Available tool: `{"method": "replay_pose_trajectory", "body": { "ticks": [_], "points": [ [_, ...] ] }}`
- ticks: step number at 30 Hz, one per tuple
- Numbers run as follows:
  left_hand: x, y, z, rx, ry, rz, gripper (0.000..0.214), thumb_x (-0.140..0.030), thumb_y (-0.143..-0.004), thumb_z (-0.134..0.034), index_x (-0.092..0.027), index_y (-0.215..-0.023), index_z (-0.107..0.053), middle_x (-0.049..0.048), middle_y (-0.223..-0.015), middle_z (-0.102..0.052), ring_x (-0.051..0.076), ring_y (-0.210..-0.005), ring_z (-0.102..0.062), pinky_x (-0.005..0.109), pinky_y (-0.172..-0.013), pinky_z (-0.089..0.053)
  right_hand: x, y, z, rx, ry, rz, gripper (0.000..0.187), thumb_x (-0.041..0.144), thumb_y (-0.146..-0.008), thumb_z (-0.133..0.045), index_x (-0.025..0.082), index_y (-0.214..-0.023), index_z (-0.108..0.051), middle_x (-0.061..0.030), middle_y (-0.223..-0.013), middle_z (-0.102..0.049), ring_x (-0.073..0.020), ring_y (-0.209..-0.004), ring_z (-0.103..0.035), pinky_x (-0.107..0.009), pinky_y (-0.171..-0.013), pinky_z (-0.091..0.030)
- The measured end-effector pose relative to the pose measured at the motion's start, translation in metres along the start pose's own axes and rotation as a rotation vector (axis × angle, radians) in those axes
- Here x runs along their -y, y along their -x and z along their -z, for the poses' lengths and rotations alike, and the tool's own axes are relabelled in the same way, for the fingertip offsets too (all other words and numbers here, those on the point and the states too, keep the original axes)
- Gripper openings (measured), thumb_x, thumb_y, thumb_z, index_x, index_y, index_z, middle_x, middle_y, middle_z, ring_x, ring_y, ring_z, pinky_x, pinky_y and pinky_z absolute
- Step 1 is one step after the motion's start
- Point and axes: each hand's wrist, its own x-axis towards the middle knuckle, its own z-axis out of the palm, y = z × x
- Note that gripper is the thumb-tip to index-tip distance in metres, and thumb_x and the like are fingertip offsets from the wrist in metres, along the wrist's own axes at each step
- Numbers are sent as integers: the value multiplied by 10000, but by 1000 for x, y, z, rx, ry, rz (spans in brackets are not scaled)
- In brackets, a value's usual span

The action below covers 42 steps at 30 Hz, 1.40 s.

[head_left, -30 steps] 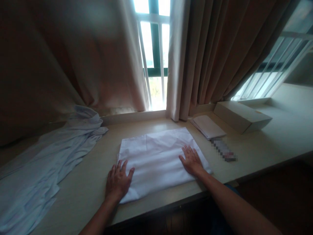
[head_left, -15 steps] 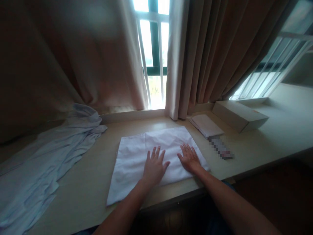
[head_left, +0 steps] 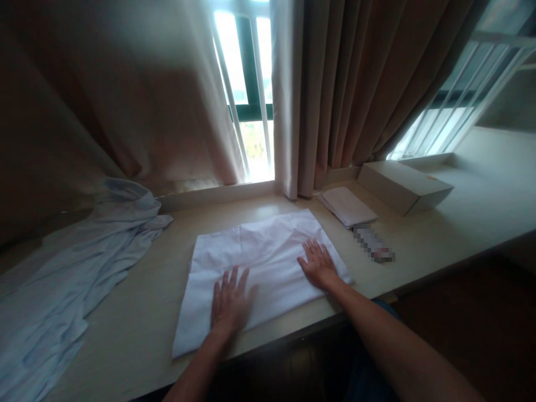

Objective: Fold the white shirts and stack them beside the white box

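From my end I see both hands palm down with fingers spread, neither gripping anything: the right hand (head_left: 317, 262) flat on the right part of the white cloth (head_left: 268, 231), the left hand (head_left: 229, 304) blurred over its left part, so I can't tell how firmly it touches. The cloth lies folded in a rough rectangle on the table (head_left: 134, 329), its long axis running left to right along the front edge, right end slanting away from me. Around it I count one rumpled, thin pale garment (head_left: 104, 245) at left, one small folded cloth (head_left: 347, 205), one pixelated oblong item (head_left: 374, 244) and one plain rectangular box (head_left: 404, 184) at right, with heavy pleated curtains (head_left: 330, 84) behind
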Motion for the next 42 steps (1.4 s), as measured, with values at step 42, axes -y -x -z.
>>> {"method": "replay_pose_trajectory", "body": {
  "ticks": [42],
  "points": [
    [70,22,-4,-79,-103,144,622,-558,-922,-277,-295,-1486,-273,35,-1569,-250,267,-1443,-159,476,-1149,-145,49,56,7,19,-40,61,672,604,-963,-207,218,-1513,-234,-48,-1581,-157,-238,-1457,-32,-474,-1160,-7]
  ]
}}
